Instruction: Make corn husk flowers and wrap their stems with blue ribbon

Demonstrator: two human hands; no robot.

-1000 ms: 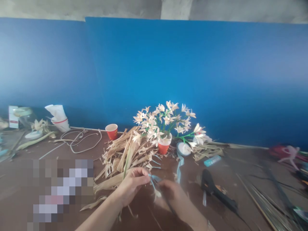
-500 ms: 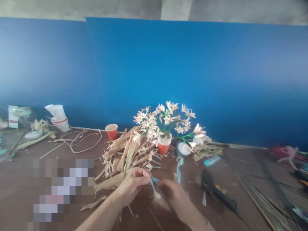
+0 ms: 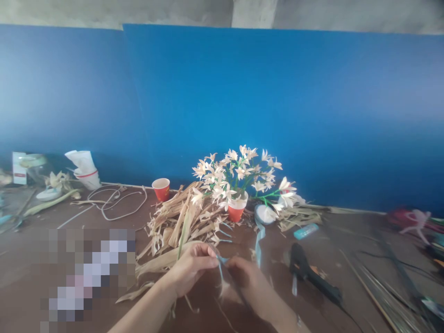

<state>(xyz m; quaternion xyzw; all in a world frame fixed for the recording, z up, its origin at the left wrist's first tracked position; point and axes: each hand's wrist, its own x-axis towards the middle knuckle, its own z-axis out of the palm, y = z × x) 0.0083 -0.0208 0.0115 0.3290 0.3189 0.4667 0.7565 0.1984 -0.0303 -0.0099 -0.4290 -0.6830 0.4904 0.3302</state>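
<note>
Blue wall behind, brown table (image 3: 350, 245) cluttered nearly edge to edge. Far left of the hands: loose cable (image 3: 118, 206) and a red cup (image 3: 161, 188). A pile of dry husks (image 3: 180, 222) lies just beyond the left hand (image 3: 192, 268) and touches it. Left hand pinches the top of a pale blue tape strip (image 3: 219, 264) between thumb and fingertips. The strip runs down to a small husk flower (image 3: 224, 289) between the hands, low over the table. Right hand (image 3: 249, 282) is curled shut on the flower's stem; it's blurred, so the exact grip is unclear.

My read: mid-wrap, tape going onto the stem. Another turn calls for a taut strip on the left and a stem roll on the right.

Beyond the right hand: flower cup (image 3: 236, 210) and tape roll (image 3: 265, 214). Right of it: glue gun (image 3: 312, 277) near, wire rods (image 3: 381, 296) well apart. Husks block the far side and the gun limits a rightward swing; bare table shows between the right hand and the gun.
</note>
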